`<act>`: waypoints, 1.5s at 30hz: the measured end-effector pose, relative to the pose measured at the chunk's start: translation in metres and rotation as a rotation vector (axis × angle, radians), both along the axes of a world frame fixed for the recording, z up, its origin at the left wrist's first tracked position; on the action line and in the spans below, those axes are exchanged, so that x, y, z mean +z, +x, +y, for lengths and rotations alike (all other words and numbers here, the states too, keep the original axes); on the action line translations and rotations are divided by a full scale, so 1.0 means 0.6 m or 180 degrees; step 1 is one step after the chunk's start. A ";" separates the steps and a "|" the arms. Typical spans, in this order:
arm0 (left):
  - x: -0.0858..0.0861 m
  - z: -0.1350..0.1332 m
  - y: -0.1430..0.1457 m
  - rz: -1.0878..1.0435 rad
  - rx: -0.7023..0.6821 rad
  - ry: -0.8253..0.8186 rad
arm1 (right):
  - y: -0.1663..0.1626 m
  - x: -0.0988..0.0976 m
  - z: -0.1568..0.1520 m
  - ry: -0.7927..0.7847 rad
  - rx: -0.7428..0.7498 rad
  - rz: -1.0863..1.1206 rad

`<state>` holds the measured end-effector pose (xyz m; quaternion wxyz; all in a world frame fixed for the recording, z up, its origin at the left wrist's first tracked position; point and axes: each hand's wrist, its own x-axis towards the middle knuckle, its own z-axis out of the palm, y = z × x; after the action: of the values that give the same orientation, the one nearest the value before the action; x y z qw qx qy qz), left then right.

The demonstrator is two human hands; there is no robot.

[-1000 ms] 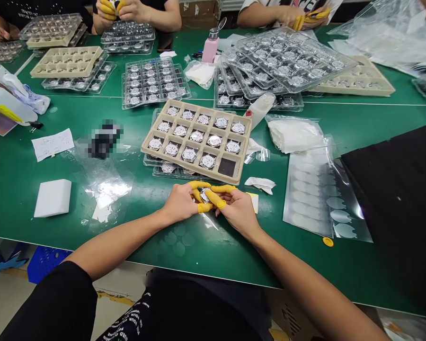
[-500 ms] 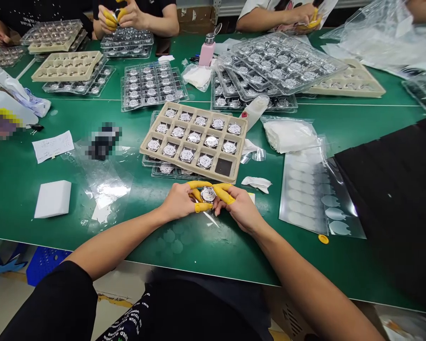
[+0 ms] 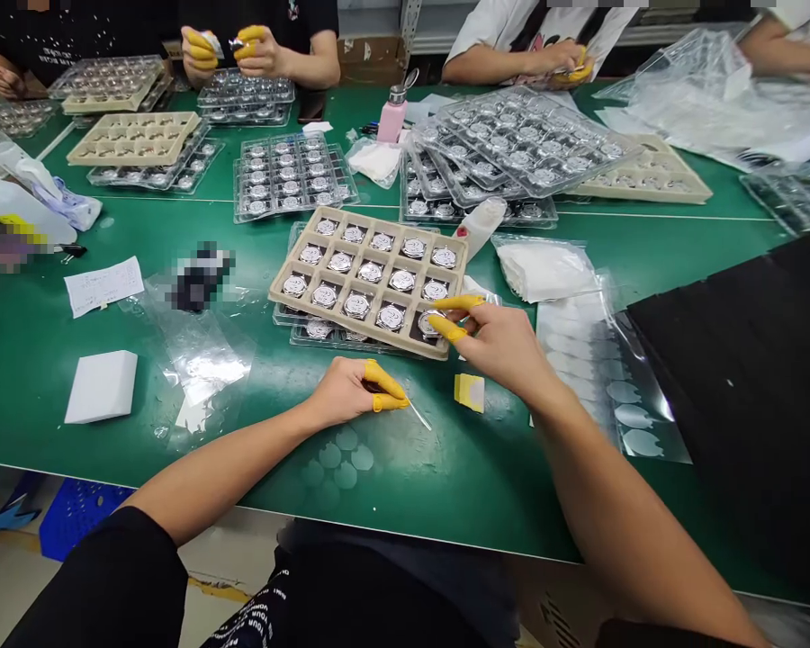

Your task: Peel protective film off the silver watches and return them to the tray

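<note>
From between both my hands, the round, shiny metal watch case (image 3: 425,326) had moved into the near right compartment of the beige moulded tray (image 3: 371,330). My right hand (image 3: 506,346) reached over it in the head view, yellow-sheathed fingertips (image 3: 449,329) slightly parted at its edge; whether they gripped it, I couldn't tell. My left hand (image 3: 341,393) pinched a thin, glossy rod (image 3: 420,418) tightly above the smooth green table (image 3: 432,495).

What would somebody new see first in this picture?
Probably the beige tray of shiny watch cases, in the middle. Next, the yellow finger covers: the right hand is at the tray's near right corner, and the left hand, nearer the person, pinches a thin pale stick. Farther back stands a pink bottle.
</note>
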<state>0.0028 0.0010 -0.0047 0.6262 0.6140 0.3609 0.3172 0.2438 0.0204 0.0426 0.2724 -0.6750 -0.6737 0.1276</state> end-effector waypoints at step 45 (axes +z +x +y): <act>0.006 -0.003 -0.003 0.0158 0.0018 -0.0383 | 0.090 -0.004 -0.053 -0.0367 -0.0221 0.0368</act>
<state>0.0007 -0.0008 -0.0010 0.6519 0.5819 0.3965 0.2814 0.2976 -0.0116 0.0402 0.2759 -0.7040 -0.6246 0.1954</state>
